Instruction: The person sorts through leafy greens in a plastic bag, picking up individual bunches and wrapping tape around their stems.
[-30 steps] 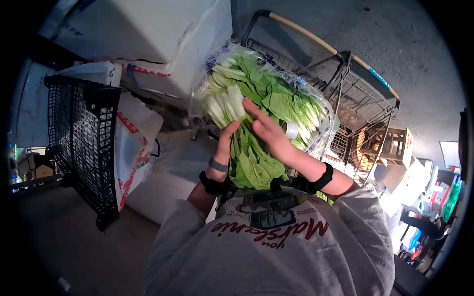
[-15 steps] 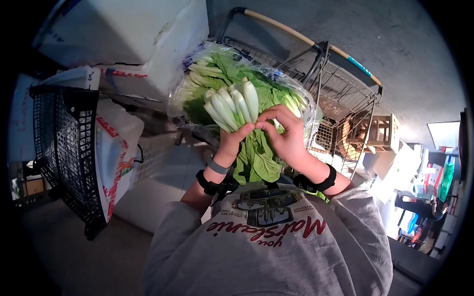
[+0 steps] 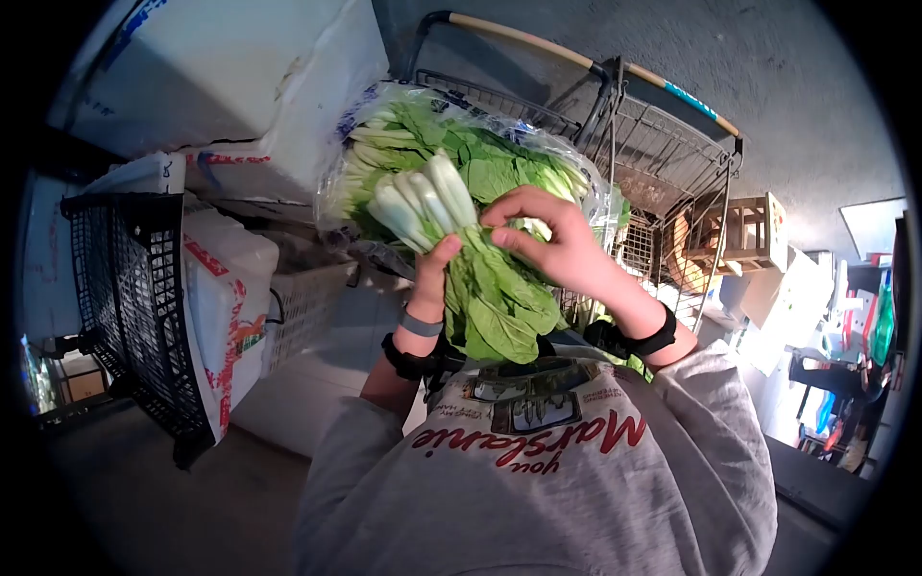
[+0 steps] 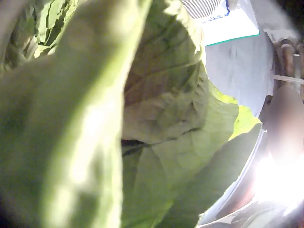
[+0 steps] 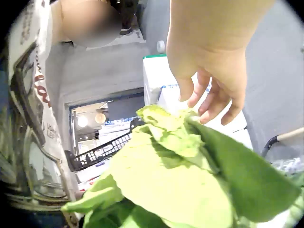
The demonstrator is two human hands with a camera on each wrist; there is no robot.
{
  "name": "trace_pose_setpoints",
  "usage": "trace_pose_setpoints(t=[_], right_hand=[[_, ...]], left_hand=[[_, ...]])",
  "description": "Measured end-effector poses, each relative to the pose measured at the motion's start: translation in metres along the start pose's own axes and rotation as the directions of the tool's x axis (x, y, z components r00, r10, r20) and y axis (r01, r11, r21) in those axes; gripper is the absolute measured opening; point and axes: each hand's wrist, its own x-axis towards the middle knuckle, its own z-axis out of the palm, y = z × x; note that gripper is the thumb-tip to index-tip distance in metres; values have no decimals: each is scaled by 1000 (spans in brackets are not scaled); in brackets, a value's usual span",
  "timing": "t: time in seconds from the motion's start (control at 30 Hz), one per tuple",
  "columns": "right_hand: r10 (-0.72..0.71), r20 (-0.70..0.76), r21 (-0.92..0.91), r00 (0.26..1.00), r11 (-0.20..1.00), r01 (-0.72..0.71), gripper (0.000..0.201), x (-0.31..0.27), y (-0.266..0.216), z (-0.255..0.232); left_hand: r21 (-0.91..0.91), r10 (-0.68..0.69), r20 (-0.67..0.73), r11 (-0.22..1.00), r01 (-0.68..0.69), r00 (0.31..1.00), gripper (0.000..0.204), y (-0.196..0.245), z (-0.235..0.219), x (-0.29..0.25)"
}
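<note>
My left hand (image 3: 432,269) grips a bunch of leafy greens (image 3: 423,206), thumb across the base of its thick white stalks. The stalks point away from me and the green leaves hang toward my chest. At the bunch's right side is my right hand (image 3: 552,240), its bent fingertips right at the stalks and leaf stems. The right wrist view shows that hand's fingers (image 5: 205,116) loosely bent above the pale leaves (image 5: 166,175), thumb apart from them. Large leaves (image 4: 171,156) fill much of the left wrist view and hide the left hand there.
Behind the bunch lies a clear plastic bag (image 3: 331,182) full of more greens (image 3: 509,158). A wire cart (image 3: 663,144) stands beyond it. White foam boxes (image 3: 221,86) and a tilted black crate (image 3: 125,278) are at the left. A wooden crate (image 3: 759,230) is at the right.
The right hand went from lying flat along the bunch to fingertips at the stems beside the left thumb, then moved slightly off to the right. The left hand has kept hold of the bunch.
</note>
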Motion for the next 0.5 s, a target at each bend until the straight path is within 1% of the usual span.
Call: trace_pose_setpoints(t=[0.03,0.07,0.1,0.17,0.2,0.23,0.27,0.3,0.37,0.4,0.43,0.47,0.5], right_hand=[[17,22,60,1000,998,-18,16,1,2,-7],[44,6,35,999,998,-44,18,-1,15,-15],[122,-21,142,992,983,-118,19,-2,28,-22],[163,-96,110,982,982,-153,19,-3,56,-38],[170,-103,112,980,981,-158,19,-5,74,-42],[185,-139,-52,973,980,-194,18,-8,95,-43],[195,-175,-211,965,950,-230,18,-11,117,-44],[148,-102,-333,984,927,-174,22,-16,140,-43],[104,-32,-542,994,834,-105,31,-24,155,-32],[166,13,-555,986,821,-131,48,-25,155,-25],[173,9,-542,985,829,-141,48,-28,154,-19],[248,-3,-565,969,799,-206,56,-33,150,-13],[321,-15,-588,947,763,-268,64,-36,147,-8]], left_hand=[[-19,23,34,1000,-22,999,54,7,7,-2],[56,13,140,998,-21,990,62,10,-4,-4],[37,35,158,998,-41,987,62,13,-7,-5],[-15,45,196,999,-43,980,62,20,-44,-3],[-15,36,199,999,-33,979,62,30,-41,-8],[-45,78,153,996,-72,985,57,43,-29,-18],[-70,120,105,991,-113,987,52,54,-19,-26],[-64,112,104,992,-106,988,52,61,-15,-32],[48,161,-61,986,-158,985,51,75,-10,-44],[61,149,-68,988,-145,986,51,80,-14,-51],[99,152,-112,985,-141,982,52,83,-21,-57],[135,157,-157,981,-136,975,53,83,-26,-62],[144,147,-165,982,-124,975,53,81,-29,-66]])
